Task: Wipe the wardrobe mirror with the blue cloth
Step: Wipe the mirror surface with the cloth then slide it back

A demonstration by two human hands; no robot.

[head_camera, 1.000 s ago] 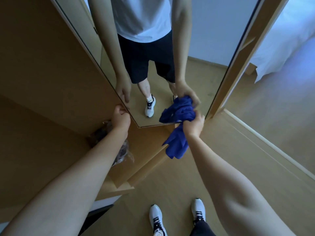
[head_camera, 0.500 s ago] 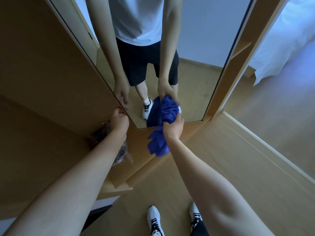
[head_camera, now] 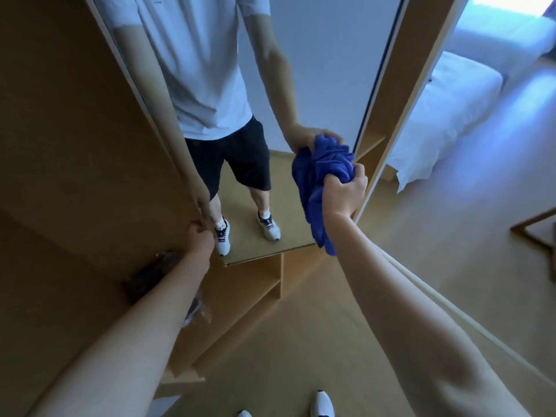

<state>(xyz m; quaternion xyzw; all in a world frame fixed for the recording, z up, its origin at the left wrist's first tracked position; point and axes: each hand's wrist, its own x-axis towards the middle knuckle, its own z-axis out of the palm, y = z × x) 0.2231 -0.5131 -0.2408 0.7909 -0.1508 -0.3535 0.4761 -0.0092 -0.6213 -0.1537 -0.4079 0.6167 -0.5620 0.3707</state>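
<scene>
The wardrobe mirror (head_camera: pixel 325 70) is a tall panel on an opened wooden door, and it reflects a person in a white shirt and dark shorts. My right hand (head_camera: pixel 344 192) grips a bunched blue cloth (head_camera: pixel 316 188) and presses it against the glass near the mirror's right edge, well above its lower corner. A tail of cloth hangs down below the hand. My left hand (head_camera: pixel 201 239) holds the mirror door's left edge near the bottom, fingers curled round it.
Wooden wardrobe shelves (head_camera: pixel 270 281) sit below the mirror, with a crumpled clear plastic bag (head_camera: pixel 195 308) under my left arm. A white bed (head_camera: pixel 445 115) stands at the right. A wooden frame (head_camera: pixel 535 233) stands on the floor at far right. My shoes (head_camera: pixel 323 404) show at the bottom.
My right hand has carried the cloth from the mirror's bottom edge up and to the right across the glass. The left hand keeps its hold on the door edge.
</scene>
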